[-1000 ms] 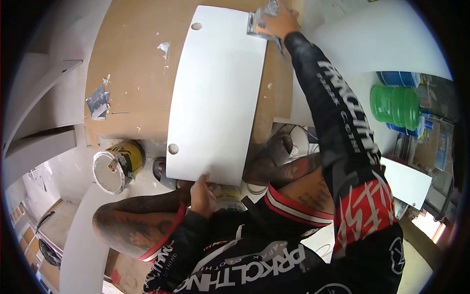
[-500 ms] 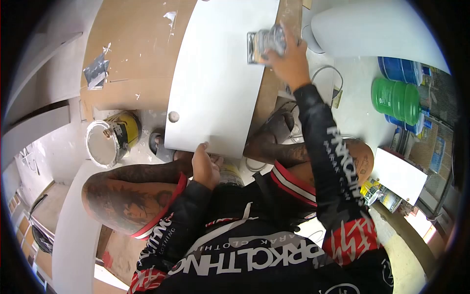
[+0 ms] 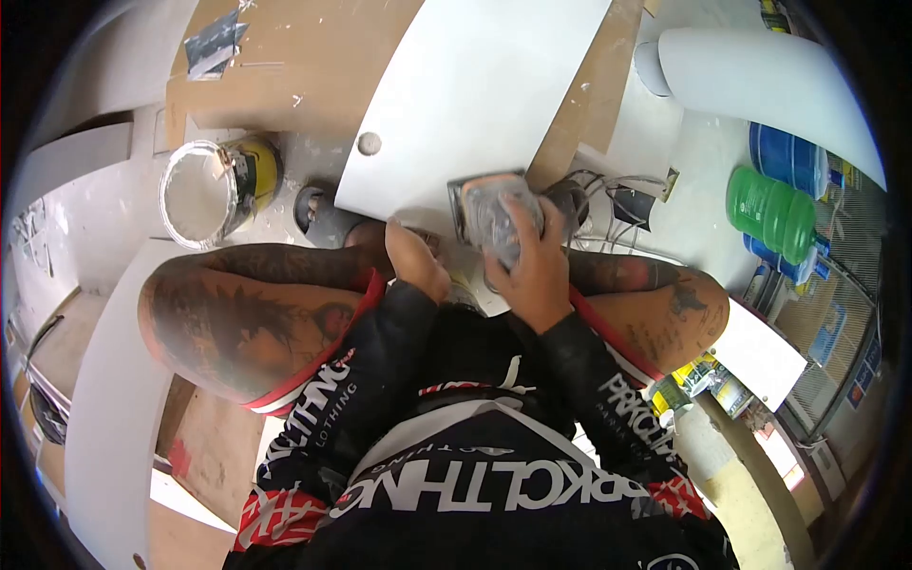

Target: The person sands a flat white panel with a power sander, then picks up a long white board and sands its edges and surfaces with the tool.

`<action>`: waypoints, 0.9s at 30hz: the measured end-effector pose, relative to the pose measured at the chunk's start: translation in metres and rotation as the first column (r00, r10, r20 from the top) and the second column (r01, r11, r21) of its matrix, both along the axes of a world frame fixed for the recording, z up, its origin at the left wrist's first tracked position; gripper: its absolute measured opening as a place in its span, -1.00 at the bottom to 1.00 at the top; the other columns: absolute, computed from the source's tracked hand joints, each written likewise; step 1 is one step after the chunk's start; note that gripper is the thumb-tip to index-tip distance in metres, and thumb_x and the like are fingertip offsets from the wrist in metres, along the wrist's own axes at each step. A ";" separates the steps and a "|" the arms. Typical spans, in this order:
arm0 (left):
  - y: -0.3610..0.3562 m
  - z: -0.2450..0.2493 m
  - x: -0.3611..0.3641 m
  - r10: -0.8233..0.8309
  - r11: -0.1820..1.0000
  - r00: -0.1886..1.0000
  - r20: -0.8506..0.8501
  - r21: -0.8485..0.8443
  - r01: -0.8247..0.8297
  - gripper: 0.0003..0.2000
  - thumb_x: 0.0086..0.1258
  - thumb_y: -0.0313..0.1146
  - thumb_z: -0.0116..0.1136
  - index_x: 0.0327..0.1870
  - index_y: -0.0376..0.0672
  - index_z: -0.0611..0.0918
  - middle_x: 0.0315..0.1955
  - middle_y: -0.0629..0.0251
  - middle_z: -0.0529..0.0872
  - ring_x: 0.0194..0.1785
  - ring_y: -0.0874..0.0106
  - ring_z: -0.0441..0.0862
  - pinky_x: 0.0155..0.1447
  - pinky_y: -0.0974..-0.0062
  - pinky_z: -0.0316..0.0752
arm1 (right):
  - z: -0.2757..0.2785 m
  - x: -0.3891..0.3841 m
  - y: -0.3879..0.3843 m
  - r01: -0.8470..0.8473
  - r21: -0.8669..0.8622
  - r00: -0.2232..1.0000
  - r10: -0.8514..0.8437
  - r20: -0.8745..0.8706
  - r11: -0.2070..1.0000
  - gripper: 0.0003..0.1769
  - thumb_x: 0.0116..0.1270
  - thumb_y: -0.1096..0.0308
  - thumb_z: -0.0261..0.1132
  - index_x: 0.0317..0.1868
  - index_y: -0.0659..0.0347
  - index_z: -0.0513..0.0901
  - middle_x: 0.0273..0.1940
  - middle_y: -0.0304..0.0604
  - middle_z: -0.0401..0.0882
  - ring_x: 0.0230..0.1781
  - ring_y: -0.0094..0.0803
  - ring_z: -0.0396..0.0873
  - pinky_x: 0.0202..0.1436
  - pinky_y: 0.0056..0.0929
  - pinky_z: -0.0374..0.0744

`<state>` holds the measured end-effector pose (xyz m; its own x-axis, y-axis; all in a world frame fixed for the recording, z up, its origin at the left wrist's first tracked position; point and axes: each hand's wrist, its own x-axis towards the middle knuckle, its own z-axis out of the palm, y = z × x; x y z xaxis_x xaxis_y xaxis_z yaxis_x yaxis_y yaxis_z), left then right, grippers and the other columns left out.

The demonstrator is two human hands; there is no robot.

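Note:
A long white panel with a round hole near its left edge lies in front of me. My left hand is at its near end, thumb at the edge and fingers curled partly out of sight beneath. In my right hand is a dusty palm sander, gripped from above with the fingers wrapped over its body. Its square pad overlaps the panel's near right corner.
Brown cardboard lies under the panel. A white-smeared paint bucket stands at the left, and cables lie at the right. Farther right are a green water jug, blue jugs and a metal mesh rack.
My right hand has brought the sander from the panel's far right edge back to its near right corner. My left hand stays at the near end. The head view has shifted.

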<state>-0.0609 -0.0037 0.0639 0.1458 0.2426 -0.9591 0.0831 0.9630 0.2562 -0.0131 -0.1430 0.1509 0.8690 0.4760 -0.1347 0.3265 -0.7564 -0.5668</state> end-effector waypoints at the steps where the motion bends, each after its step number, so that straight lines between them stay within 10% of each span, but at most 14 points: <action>1: 0.004 -0.003 0.001 -0.025 1.000 0.999 0.047 -0.010 0.026 -0.56 0.62 0.06 -0.20 0.19 -0.01 0.61 0.07 0.41 0.68 0.08 0.40 0.57 0.20 0.35 0.45 | -0.006 0.011 0.003 0.011 0.018 0.999 -0.012 0.053 1.000 -0.16 0.21 0.33 0.48 0.52 -0.12 0.39 0.34 0.28 0.28 0.17 0.32 0.56 0.08 0.00 0.70; 11: 0.014 -0.001 -0.003 -0.092 0.995 0.992 0.088 -0.015 0.094 -0.43 0.62 0.11 -0.30 0.40 -0.08 0.45 0.35 0.26 0.51 0.32 0.26 0.48 0.41 0.21 0.33 | -0.039 0.182 0.011 0.190 0.001 0.954 -0.185 0.236 0.982 -0.03 0.19 0.14 0.52 0.60 -0.13 0.28 0.23 0.16 0.42 0.17 -0.06 0.53 0.26 -0.21 0.59; 17: 0.015 -0.018 -0.010 -0.020 0.999 0.988 0.152 -0.028 0.024 -0.32 0.59 0.20 -0.33 0.54 -0.09 0.32 0.44 0.25 0.43 0.38 0.23 0.43 0.48 0.17 0.22 | -0.023 0.108 0.007 -0.102 0.070 0.975 0.085 0.203 0.992 -0.10 0.20 0.26 0.48 0.56 -0.17 0.33 0.28 0.23 0.38 0.12 0.16 0.59 0.16 -0.03 0.65; 27: 0.018 -0.006 -0.009 -0.048 0.995 0.991 0.125 -0.081 0.059 -0.30 0.60 0.23 -0.33 0.54 -0.10 0.30 0.43 0.24 0.44 0.39 0.24 0.44 0.45 0.21 0.30 | -0.008 0.044 -0.019 -0.124 0.024 0.988 0.121 0.100 0.992 -0.15 0.21 0.28 0.46 0.53 -0.25 0.37 0.23 0.28 0.37 0.13 0.34 0.57 0.15 0.07 0.65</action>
<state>-0.0695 0.0139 0.0574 0.2741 0.1504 -0.9499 0.1081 0.9766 0.1858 0.0309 -0.1617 0.1433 0.8122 0.5822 -0.0359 0.4705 -0.6902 -0.5498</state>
